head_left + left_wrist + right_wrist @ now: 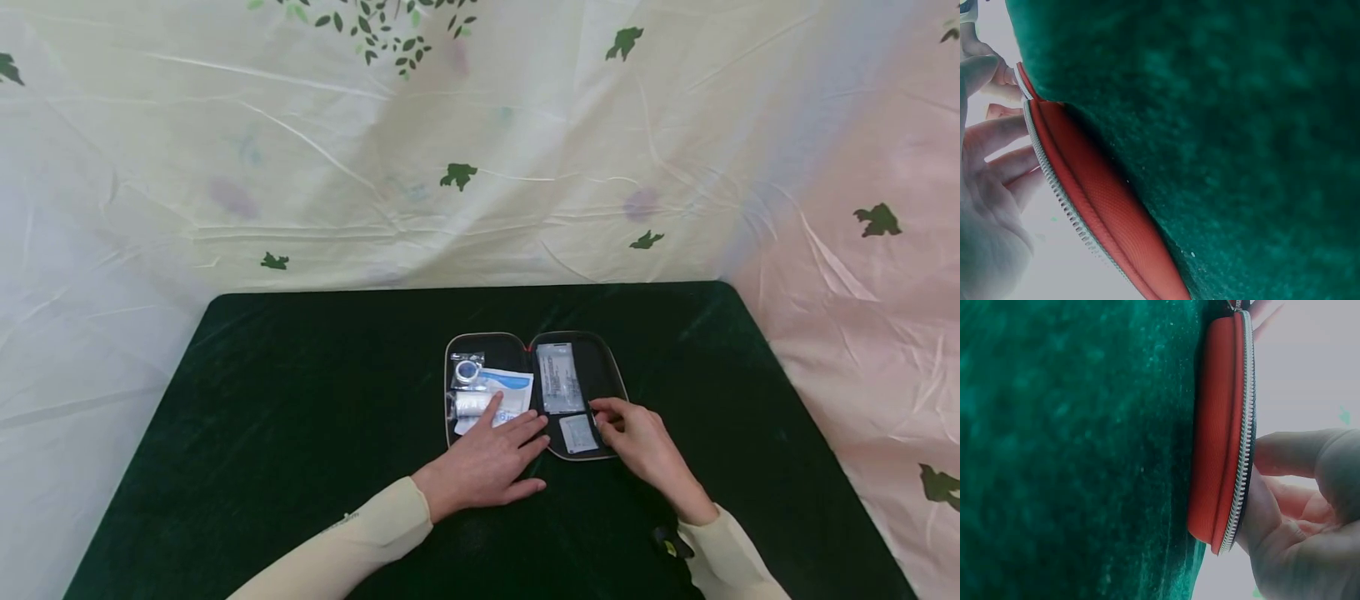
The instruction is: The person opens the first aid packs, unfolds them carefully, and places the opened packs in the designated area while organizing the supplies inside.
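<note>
A small first-aid case (pixel 606 375) lies unfolded on the table, black inside, with a red outer shell (pixel 1216 425) and a zip along its rim. My left hand (pixel 487 467) rests flat with spread fingers over the left half's front edge. Beneath its fingers are a blue-and-white packet (pixel 513 382) and a white roll (pixel 471 404). My right hand (pixel 637 437) reaches over the right rim, index finger and thumb bent inward beside a small white packet (pixel 577 434). The rim hides those fingertips in the right wrist view; I cannot tell whether they pinch anything.
A tape roll in clear wrap (pixel 467 371) lies in the left half's back corner. A long clear-and-white packet (pixel 558 377) sits in the right half. Dark green cloth covers the table (pixel 300 400); a patterned curtain (pixel 525 225) hangs behind it.
</note>
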The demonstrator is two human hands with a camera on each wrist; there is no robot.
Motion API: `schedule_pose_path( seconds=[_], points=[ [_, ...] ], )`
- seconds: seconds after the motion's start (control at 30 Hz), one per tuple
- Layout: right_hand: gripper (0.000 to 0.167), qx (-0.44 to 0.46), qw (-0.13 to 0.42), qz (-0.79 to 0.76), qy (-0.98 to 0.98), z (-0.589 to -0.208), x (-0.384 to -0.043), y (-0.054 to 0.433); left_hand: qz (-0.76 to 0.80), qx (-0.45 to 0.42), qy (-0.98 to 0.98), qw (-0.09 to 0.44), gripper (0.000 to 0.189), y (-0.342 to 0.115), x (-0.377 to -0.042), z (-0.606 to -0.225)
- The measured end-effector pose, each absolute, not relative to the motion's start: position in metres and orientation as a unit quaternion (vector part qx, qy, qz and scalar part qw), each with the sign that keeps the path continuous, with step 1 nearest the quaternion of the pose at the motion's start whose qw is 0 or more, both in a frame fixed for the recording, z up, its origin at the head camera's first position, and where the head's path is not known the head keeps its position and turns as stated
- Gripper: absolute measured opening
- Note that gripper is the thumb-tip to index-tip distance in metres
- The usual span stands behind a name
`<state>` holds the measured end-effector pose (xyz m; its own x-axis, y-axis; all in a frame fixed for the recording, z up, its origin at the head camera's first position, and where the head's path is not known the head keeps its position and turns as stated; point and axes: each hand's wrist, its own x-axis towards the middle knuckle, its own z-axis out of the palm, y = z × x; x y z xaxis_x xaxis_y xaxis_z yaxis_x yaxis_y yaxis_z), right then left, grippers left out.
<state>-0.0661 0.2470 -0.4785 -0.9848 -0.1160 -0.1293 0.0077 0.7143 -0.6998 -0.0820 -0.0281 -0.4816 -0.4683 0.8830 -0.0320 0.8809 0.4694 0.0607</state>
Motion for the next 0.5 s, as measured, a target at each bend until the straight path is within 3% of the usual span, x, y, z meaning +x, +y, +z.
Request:
schedule_pose_path(
  seconds=[0.27,0.5],
  points=[
    [0.046,-0.023,0.101,-0.4,0.911,-0.4803,-0.0687,0.2462,0.011,0.512,0.859,0.027,0.065,-0.0275,-0.0822,-0.4825],
    [0.043,-0.021,0.082,-0.368,0.926,-0.4768,-0.0629,0.2457,0.008,0.512,0.858,0.022,0.066,-0.0282,-0.0807,-0.4842]
  ],
)
